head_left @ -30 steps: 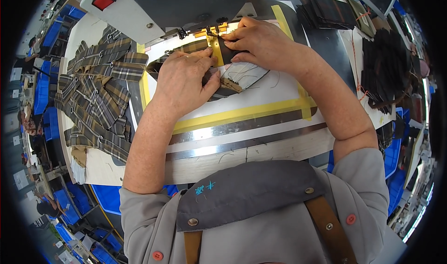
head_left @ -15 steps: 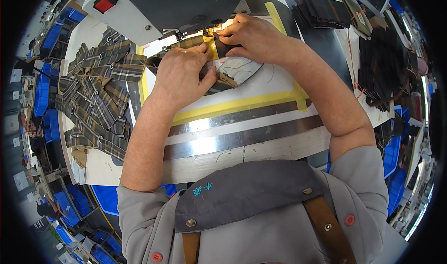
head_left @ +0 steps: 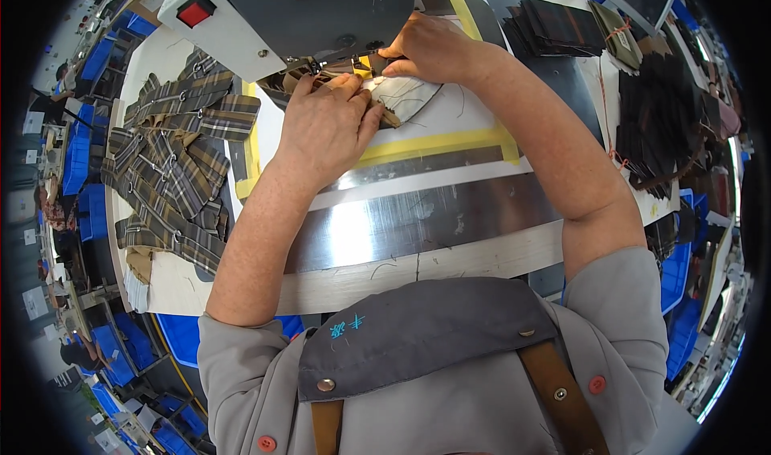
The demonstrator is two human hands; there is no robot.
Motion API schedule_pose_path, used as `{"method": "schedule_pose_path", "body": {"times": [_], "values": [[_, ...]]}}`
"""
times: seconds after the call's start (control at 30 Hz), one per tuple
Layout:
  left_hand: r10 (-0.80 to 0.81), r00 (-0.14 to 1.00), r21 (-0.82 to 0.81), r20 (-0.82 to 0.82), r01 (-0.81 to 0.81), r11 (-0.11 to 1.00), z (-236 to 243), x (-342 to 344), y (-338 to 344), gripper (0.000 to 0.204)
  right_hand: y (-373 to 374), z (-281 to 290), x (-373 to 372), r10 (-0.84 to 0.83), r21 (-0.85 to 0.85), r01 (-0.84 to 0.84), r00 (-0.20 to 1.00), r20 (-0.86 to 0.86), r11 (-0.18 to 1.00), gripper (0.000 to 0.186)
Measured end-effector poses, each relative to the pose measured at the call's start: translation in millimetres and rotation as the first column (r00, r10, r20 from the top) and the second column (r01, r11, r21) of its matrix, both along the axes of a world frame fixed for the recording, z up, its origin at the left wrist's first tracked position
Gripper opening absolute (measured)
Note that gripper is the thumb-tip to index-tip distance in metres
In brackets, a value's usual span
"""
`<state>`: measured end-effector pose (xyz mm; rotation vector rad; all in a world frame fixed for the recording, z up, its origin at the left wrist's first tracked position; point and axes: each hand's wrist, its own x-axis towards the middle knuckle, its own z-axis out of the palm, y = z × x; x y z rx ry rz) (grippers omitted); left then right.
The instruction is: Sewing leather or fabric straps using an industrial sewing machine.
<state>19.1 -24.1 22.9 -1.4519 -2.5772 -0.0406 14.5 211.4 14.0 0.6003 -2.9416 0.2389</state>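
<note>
My left hand [head_left: 328,126] lies on a plaid fabric piece [head_left: 277,84], fingers stretched out toward the machine and thumb apart. To its right, my right hand [head_left: 434,49] has its thumb and fingers drawn together at the far edge of the same work, beside a pale lining part [head_left: 405,97] with loose threads. Some of the right fingertips are hidden behind the head of the sewing machine [head_left: 333,21]. Between both hands, a lit yellow part [head_left: 361,67] shows under the machine head. Beneath the work is a white sheet [head_left: 458,122] edged with yellow tape.
Several plaid pieces with metal buckles [head_left: 173,134] are heaped on the left of the table. At the right lie dark fabric stacks [head_left: 554,28] and a dark bundle [head_left: 658,118] with red cord. A metal plate [head_left: 418,222] spans the near table; blue bins [head_left: 679,270] stand beyond its sides.
Both hands and the fabric have shifted away from me, and the taped white sheet has slid the same way, baring more metal plate. The machine head appears lower and further right in view.
</note>
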Motion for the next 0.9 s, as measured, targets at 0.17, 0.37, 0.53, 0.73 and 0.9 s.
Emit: {"method": "schedule_pose_path", "body": {"times": [0.17,0.37,0.53,0.73,0.9], "values": [[-0.024,1.0,0.112,0.019,0.022,0.993,-8,1,-4,0.05,0,2,-7,0.002,-0.018,-0.002,1.0,0.002,1.0,0.04],[-0.055,0.998,0.159,-0.04,0.061,0.985,-9,9,-9,0.053,-2,1,-3,-0.063,-0.042,0.067,0.994,0.084,0.997,0.046],[-0.09,0.993,0.171,-0.076,0.102,0.98,1,21,-23,0.052,2,-7,-1,-0.078,-0.09,0.084,0.995,0.069,0.992,0.046],[-0.036,0.997,0.169,-0.069,0.048,0.984,9,32,-37,0.047,2,-8,0,-0.106,-0.145,0.122,0.988,0.114,0.982,0.051],[-0.049,0.999,0.172,-0.01,0.05,0.984,16,46,-51,0.039,-9,-5,25,-0.037,-0.097,0.054,0.985,0.167,0.994,0.054]]}}
